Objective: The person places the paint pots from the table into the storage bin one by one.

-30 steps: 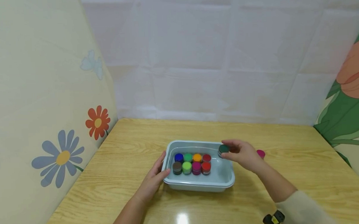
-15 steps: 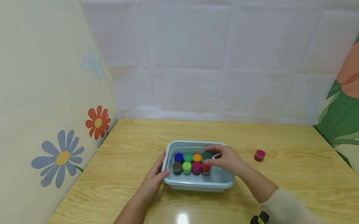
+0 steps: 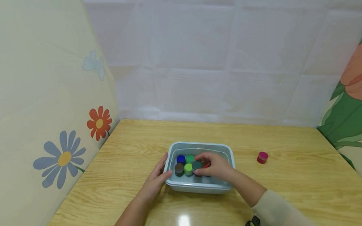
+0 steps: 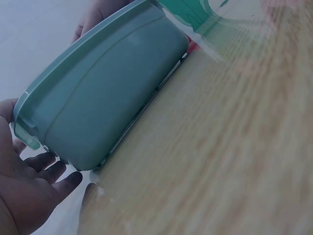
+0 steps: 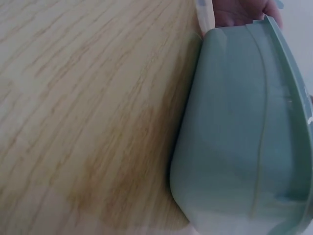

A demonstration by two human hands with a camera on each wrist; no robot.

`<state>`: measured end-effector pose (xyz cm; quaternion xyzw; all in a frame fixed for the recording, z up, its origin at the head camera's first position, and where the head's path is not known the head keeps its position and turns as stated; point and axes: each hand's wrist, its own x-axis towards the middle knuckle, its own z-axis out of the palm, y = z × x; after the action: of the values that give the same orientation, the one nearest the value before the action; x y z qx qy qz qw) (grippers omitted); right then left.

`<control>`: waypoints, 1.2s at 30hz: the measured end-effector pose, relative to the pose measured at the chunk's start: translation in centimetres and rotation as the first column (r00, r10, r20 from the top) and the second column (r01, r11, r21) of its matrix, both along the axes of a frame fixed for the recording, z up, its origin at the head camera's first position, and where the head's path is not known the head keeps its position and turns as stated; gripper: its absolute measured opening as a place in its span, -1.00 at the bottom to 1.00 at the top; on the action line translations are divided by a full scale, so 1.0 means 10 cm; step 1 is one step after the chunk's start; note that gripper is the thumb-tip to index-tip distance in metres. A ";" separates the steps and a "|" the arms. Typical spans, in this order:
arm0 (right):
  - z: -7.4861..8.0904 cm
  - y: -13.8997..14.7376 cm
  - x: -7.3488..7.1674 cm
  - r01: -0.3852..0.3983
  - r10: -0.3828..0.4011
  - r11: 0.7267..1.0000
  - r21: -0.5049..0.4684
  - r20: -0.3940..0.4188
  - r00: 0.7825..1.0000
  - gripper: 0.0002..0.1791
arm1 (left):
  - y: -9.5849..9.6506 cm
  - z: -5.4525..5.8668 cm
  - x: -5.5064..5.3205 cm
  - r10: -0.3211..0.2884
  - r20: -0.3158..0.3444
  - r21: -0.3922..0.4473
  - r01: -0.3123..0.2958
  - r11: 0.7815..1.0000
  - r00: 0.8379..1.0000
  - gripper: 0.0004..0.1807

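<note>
A pale blue-green plastic bin [image 3: 198,186] stands on the table. At its left end my left hand [image 3: 154,178] grips it, thumb over the rim and fingers against the outer wall, as the left hand [image 4: 29,191] in the left wrist view also shows. My right hand [image 3: 217,166] pinches a dark green small jar [image 3: 197,164] above the jars in the bin. Around it stand a blue jar [image 3: 181,159], a green jar [image 3: 190,158], a brown jar [image 3: 179,169] and a lime jar [image 3: 188,169]. The right hand largely covers the red, orange and purple ones.
A magenta jar [image 3: 262,157] stands on the wooden table [image 3: 146,137] right of the bin. A white sheet [image 3: 179,60] hangs behind the table. Flower-printed panels [image 3: 63,97] rise at the left and right.
My right hand has carried the dark green jar leftward from the bin's right end to over the other jars. The magenta jar has come into full view. My left hand has stayed at the bin.
</note>
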<state>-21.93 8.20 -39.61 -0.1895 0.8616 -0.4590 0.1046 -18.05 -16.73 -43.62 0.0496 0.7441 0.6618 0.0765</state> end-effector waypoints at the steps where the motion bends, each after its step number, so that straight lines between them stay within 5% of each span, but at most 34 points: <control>1: 0.00 -0.01 0.00 -0.012 0.012 1.000 0.003 -0.002 1.000 -0.50 | 0.00 0.00 0.00 0.000 0.001 0.001 0.000 1.000 1.000 -0.26; 9: -0.05 -0.08 0.02 -0.089 0.089 0.996 0.031 0.001 0.996 -0.52 | 0.00 -0.01 0.00 0.001 0.005 0.002 -0.001 1.000 1.000 -0.26; 36: -0.09 -0.17 -0.01 -0.113 0.116 0.981 0.158 -0.011 0.993 -0.58 | 0.00 0.00 -0.01 -0.010 0.012 0.013 0.010 1.000 1.000 -0.27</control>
<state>-22.05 6.47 -40.56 -0.2346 0.8838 -0.3809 0.1370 -18.11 -16.70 -43.57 0.0501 0.7391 0.6665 0.0840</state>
